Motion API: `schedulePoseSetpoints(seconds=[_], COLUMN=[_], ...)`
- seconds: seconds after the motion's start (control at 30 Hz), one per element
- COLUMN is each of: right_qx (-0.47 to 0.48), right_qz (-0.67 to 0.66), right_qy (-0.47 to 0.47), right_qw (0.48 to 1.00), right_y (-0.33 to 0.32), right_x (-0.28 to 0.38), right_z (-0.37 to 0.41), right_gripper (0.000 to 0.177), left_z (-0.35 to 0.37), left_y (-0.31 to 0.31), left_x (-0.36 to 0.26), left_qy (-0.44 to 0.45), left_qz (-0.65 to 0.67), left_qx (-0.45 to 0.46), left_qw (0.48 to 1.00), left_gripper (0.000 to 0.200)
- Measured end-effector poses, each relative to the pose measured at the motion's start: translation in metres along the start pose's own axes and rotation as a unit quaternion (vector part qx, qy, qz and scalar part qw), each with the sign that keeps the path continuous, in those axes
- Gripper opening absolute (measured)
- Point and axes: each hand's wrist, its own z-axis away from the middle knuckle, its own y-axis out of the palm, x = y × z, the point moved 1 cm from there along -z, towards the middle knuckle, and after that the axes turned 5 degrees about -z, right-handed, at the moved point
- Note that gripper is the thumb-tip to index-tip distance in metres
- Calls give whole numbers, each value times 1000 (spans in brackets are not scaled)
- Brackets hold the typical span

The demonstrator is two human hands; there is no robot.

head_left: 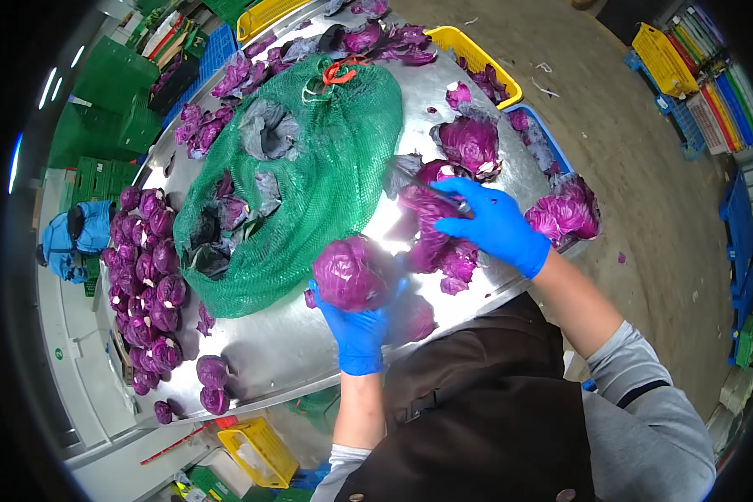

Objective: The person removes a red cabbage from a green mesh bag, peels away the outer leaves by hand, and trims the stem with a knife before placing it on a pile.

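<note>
My left hand (351, 330), in a blue glove, is closed around the underside of a red cabbage head (349, 272) and holds it above the metal table's near edge. My right hand (498, 222), also blue-gloved, is closed on what looks like a knife (448, 195). Its handle is dark, and a grey, motion-blurred blade seems to point left. Loose purple leaves (431, 230) lie under and beside the right fingers. Just beyond them sits a larger cabbage (470, 144) with its outer leaves spread. A green net sack (343, 142) with an orange tie lies left of both hands.
Many small cabbage heads (146, 284) crowd the table's left end. Leaf scraps (234, 75) lie along the far edge. A yellow crate (477, 63) and a blue crate (544, 134) with leaves stand against the right side. Another yellow crate (259, 452) is below the near edge.
</note>
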Motion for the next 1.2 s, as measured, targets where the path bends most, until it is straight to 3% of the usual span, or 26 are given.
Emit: schedulePoseSetpoints(seconds=[0.07, 0.1, 0.13, 0.17, 0.23, 0.27, 0.3, 0.33, 0.37, 0.43, 0.47, 0.5, 0.57, 0.6, 0.63, 0.67, 0.7, 0.73, 0.77, 0.8, 0.83, 0.9, 0.97, 1.03, 1.07, 1.2], right_qx=[17, 76, 134, 132, 254, 285, 285, 274, 262, 270, 248, 226, 198, 171, 174, 153, 133, 79, 90, 23, -49, -68, -4, 51, 47, 29], right_qz=[-9, -67, -124, -125, -245, -230, -229, -231, -233, -259, -262, -264, -297, -330, -330, -354, -377, -263, -262, -48, 166, 0, -25, -42, -65, -73], right_qy=[-24, -52, -79, -79, 58, 77, 77, 33, -10, 42, 65, 87, 109, 130, 131, 135, 138, 159, 156, 56, -57, -56, 28, 65, 81, 129], right_qw=[1000, 994, 980, 980, 934, 927, 928, 933, 936, 927, 930, 933, 928, 919, 919, 913, 906, 948, 948, 997, 983, 996, 999, 996, 993, 989], right_y=[15, 26, 35, 39, 45, 48, 49, 50, 50, 45, 44, 43, 41, 39, 36, 31, 26, 27, 30, 31, 33, 50, 63, 74, 81, 90], right_x=[21, 22, 24, 28, 33, 25, 23, 23, 23, 35, 35, 34, 27, 23, 22, 22, 20, 4, -13, -28, -36, -40, -36, -43, -53, -88], right_z=[-1, -4, -5, -7, -10, -11, -10, -9, -7, -1, 1, 3, 7, 9, 11, 12, 13, 11, 12, 14, 16, 21, 26, 22, 21, 18], right_gripper=[56, 58, 60, 60, 58, 61, 61, 58, 55, 51, 50, 48, 44, 40, 40, 36, 33, 35, 35, 37, 40, 36, 27, 20, 19, 22], left_z=[4, 6, 8, 10, 13, 15, 17, 20, 23, 28, 24, 22, 20, 19, 13, 4, -1, 11, 13, 13, 13, 11, 23, 43, 46, 85], left_y=[11, 20, 30, 39, 52, 52, 50, 49, 51, 60, 55, 53, 49, 37, 17, -11, -25, -1, -5, -14, -22, -44, -49, -43, -76, -113], left_x=[5, 5, 5, 6, 8, 8, 8, 8, 8, 9, 4, 6, 10, 9, 7, 4, 3, 2, -4, -11, -18, -29, -64, -100, -123, -222], left_qy=[-2, 83, 164, 238, 351, 352, 318, 283, 283, 305, 343, 343, 349, 316, 315, 251, 163, 204, 211, 132, 50, 119, 204, 211, 288, 329], left_qz=[-10, -214, -408, -581, -831, -830, -817, -800, -799, -815, -834, -834, -856, -822, -822, -636, -383, -539, -537, -305, -49, -110, -167, 75, -4, 64], left_qx=[18, 12, 6, 1, -9, -8, 21, 48, 48, 68, 91, 91, 19, 10, 6, -10, -24, -56, -64, -63, -49, -98, -153, -136, -144, -94], left_qw=[1000, 973, 898, 779, 432, 432, 481, 527, 528, 488, 422, 423, 381, 474, 475, 730, 909, 815, 814, 941, 996, 982, 953, 965, 947, 938], left_gripper=[62, 59, 55, 52, 46, 46, 47, 49, 49, 49, 51, 51, 49, 46, 46, 47, 51, 58, 58, 59, 61, 63, 66, 68, 73, 86])
